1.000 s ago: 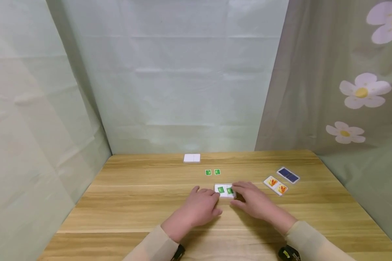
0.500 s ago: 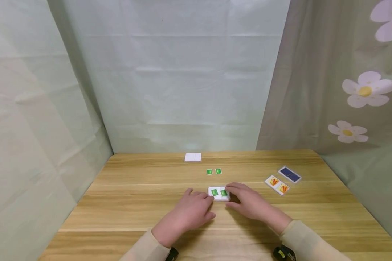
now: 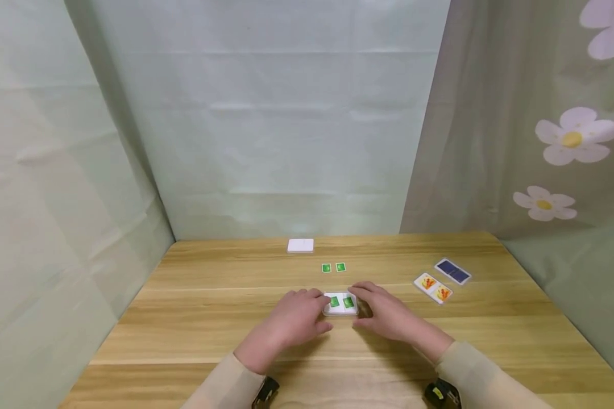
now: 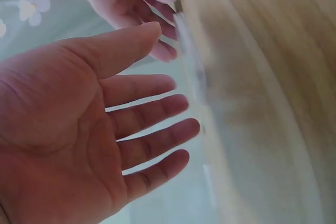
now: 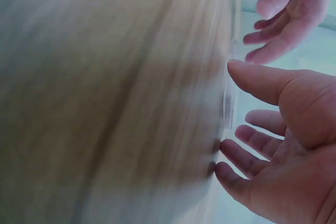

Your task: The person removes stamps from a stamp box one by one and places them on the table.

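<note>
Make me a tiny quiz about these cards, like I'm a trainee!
1. How many small green squares lie just beyond the green-and-white card?
2. True or false: the plain white card lies to the right of the dark blue card.
3. Which is nearer the card with orange-and-red pictures: the left hand or the right hand?

Key:
1. Two.
2. False; the plain white card is left of the dark blue card.
3. The right hand.
</note>
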Tool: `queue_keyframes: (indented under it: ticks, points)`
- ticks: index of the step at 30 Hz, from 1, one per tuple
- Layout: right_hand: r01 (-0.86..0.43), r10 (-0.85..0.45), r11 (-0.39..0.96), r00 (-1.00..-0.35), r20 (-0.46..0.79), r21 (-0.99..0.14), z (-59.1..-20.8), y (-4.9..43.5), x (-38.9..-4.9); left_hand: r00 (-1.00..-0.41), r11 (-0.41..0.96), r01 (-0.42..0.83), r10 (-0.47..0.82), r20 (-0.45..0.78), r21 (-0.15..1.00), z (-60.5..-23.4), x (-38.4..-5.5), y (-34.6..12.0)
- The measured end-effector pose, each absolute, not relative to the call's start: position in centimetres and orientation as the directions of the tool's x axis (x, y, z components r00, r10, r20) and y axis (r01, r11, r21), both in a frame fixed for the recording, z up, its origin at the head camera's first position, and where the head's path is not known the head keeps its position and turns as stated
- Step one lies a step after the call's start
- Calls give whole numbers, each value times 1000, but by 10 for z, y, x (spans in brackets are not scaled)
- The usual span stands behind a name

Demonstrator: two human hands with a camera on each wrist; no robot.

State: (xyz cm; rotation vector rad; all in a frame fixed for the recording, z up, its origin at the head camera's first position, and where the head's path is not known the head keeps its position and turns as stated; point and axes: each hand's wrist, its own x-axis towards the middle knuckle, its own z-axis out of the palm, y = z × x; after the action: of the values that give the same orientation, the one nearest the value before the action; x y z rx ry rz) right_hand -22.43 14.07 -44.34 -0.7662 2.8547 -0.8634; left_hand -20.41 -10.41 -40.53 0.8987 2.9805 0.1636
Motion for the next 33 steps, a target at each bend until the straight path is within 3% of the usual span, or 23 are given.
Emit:
queue_keyframes:
  ticks: [11, 33]
  points:
    - [-418, -461, 691, -883, 86, -589, -446, 140, -234, -842, 821, 527, 540, 0, 221, -425, -230, -103]
    - [-450, -473, 699, -874, 113, -556, -449, 136, -238, -827, 804, 551, 563, 16, 224, -428, -240, -100]
